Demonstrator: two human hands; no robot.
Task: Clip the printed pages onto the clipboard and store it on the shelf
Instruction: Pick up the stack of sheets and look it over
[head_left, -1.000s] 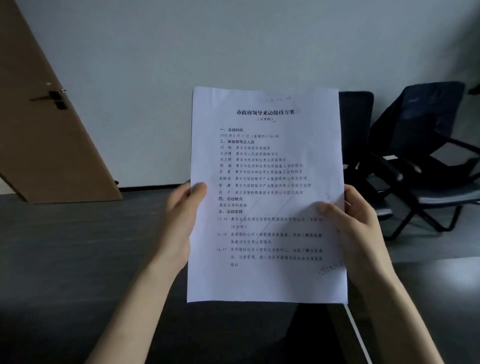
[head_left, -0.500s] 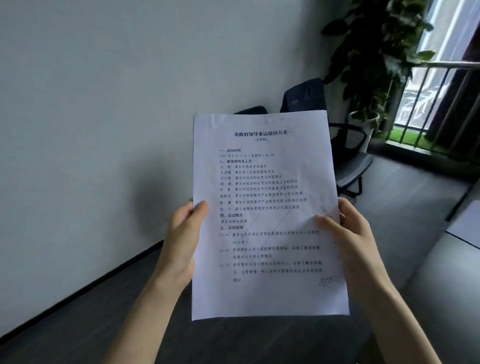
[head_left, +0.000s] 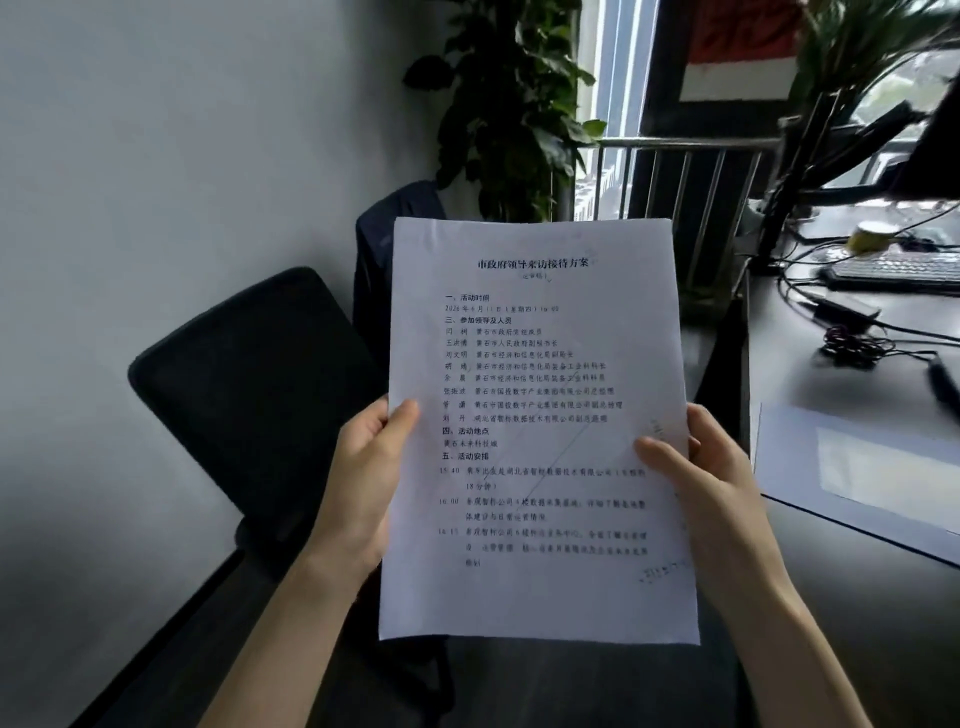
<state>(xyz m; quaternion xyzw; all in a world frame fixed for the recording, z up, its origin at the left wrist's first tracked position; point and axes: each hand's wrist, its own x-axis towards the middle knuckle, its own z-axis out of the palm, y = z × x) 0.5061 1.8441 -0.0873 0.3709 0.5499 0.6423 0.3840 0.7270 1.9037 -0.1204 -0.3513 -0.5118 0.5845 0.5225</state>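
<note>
I hold the printed pages (head_left: 535, 374), white sheets with black text, upright in front of me with both hands. My left hand (head_left: 363, 478) grips the left edge, thumb on the front. My right hand (head_left: 701, 483) grips the right edge, thumb across the text. A pale flat board (head_left: 857, 467), possibly the clipboard, lies on the desk at the right; I cannot tell for sure. No shelf is in view.
A black office chair (head_left: 249, 384) stands left of the pages, a second one (head_left: 395, 218) behind them. A grey desk (head_left: 800, 374) at right carries a keyboard (head_left: 898, 270), cables and a monitor arm. Potted plants (head_left: 509, 104) and a railing (head_left: 675, 176) stand by the window.
My view has swung to the right: the door and wall are gone, and the desk, window and plants have come in. Both hands keep the same hold on the pages.
</note>
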